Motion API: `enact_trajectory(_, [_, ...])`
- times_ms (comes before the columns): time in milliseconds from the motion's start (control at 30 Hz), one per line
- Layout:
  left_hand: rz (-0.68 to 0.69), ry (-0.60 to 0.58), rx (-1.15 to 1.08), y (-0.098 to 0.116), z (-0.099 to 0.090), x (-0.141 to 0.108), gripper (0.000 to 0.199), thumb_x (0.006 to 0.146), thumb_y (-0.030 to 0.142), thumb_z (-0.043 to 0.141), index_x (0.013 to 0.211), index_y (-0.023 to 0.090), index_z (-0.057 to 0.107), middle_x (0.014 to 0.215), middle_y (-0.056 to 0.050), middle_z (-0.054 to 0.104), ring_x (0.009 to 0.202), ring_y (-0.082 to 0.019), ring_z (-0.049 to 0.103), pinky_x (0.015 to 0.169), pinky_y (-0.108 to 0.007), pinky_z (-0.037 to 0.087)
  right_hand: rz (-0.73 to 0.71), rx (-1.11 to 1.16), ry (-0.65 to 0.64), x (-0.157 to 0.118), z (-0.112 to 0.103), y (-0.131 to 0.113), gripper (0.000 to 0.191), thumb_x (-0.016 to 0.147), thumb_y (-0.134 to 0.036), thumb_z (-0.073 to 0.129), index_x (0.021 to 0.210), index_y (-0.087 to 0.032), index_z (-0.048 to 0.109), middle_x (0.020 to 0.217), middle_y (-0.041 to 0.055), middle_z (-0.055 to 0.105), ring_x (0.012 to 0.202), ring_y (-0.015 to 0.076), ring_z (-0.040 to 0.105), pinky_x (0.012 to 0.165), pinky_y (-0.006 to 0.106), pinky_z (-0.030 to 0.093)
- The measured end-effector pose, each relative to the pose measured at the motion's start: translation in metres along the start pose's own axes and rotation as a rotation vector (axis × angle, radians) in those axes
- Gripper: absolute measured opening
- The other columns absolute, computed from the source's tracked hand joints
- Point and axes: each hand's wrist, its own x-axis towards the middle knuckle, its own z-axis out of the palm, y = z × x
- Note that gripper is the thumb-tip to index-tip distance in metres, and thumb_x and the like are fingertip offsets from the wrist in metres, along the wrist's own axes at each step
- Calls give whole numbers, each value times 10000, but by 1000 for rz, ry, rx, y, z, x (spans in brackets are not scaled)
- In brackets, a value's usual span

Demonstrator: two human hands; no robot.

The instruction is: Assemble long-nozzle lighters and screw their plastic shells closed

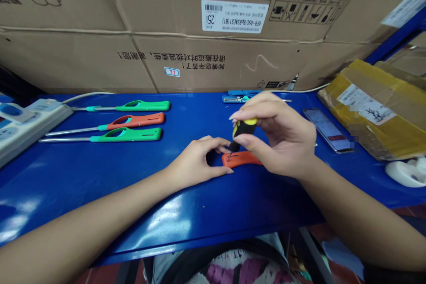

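Note:
My right hand (282,135) is wrapped around a short black-and-yellow screwdriver (244,131), held nearly upright with its tip down on an orange lighter (241,158). That lighter lies on the blue table, its right part hidden behind my right hand. At its left end, my left hand (203,159) pinches the body, thumb on the near side and fingers on the far side. Left of my hands, three long-nosed lighters lie side by side: a far green lighter (146,105), an orange-red lighter (143,120) and a near green lighter (140,135).
A white power strip (49,117) sits at the left edge. Behind the table stands a large cardboard box (179,44). To the right are a phone (328,131), a taped parcel (376,111) and a white rounded object (406,173). Small tools (238,99) lie at the back.

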Motion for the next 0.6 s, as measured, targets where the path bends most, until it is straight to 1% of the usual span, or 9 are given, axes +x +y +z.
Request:
enact_trajectory(67, [10, -4, 2, -1, 1, 0, 458, 760, 343, 856, 1156, 215, 666, 1047, -16, 768, 987, -208, 699, 892, -314, 523, 3, -9, 22, 0, 0, 3, 300, 814, -229, 795, 1096, -257, 697, 927, 38, 677, 874, 198, 632, 677, 320, 583])
enact_trajectory(133, [12, -3, -3, -1, 1, 0, 467, 761, 346, 855, 1166, 213, 664, 1056, -19, 768, 996, -209, 698, 899, -317, 523, -12, -24, 11, 0, 0, 5, 311, 817, -260, 798, 1110, -251, 693, 954, 47, 671, 900, 206, 627, 717, 342, 587])
enact_trajectory(233, [-2, 6, -17, 0, 1, 0, 462, 747, 335, 866, 1138, 193, 666, 1038, -28, 768, 980, -206, 701, 911, -320, 523, -30, -38, -53, -2, -1, 4, 289, 930, -261, 645, 1217, -228, 661, 1109, 89, 684, 1049, 246, 638, 873, 439, 587])
enact_trajectory(300, [-2, 3, -18, 2, 0, 1, 433, 742, 322, 870, 1101, 185, 670, 1010, -25, 768, 946, -196, 701, 898, -312, 524, -14, -1, -63, -4, 0, 2, 297, 972, -212, 542, 1253, -202, 638, 1175, 112, 674, 1079, 254, 653, 898, 467, 590])
enact_trajectory(367, [8, 1, -16, 3, -1, 1, 418, 743, 317, 870, 1088, 188, 672, 989, -16, 767, 920, -186, 697, 884, -304, 522, 26, 50, -17, -6, 2, -1, 276, 966, -184, 543, 1225, -193, 637, 1143, 113, 666, 1001, 236, 683, 818, 427, 619])
enact_trajectory(433, [18, 6, -17, 2, -1, 1, 423, 746, 320, 869, 1100, 196, 672, 986, -9, 767, 917, -183, 694, 876, -300, 520, 58, 80, 39, -6, 4, -2, 236, 914, -197, 652, 1149, -212, 646, 1068, 88, 651, 898, 207, 684, 711, 363, 626])
enact_trajectory(467, [21, 5, -16, 1, -1, 1, 423, 751, 321, 865, 1108, 201, 673, 992, -5, 767, 922, -182, 692, 874, -299, 520, 66, 87, 53, -5, 5, -2, 250, 871, -200, 717, 1110, -224, 646, 1035, 73, 643, 871, 197, 674, 676, 340, 621])
enact_trajectory(533, [19, 2, -16, 0, 0, 1, 428, 759, 329, 859, 1126, 211, 673, 1013, -3, 767, 943, -184, 693, 874, -299, 519, 76, 99, 67, -4, 6, 0, 324, 793, -177, 800, 1063, -241, 634, 1015, 56, 636, 876, 192, 661, 641, 313, 607])
enact_trajectory(600, [8, 2, -17, -1, 1, 0, 439, 754, 335, 862, 1132, 213, 674, 1026, -4, 768, 963, -188, 695, 883, -302, 520, 69, 109, 85, -2, 7, 2, 393, 762, -135, 819, 1079, -251, 617, 1031, 50, 648, 915, 202, 670, 637, 312, 605])
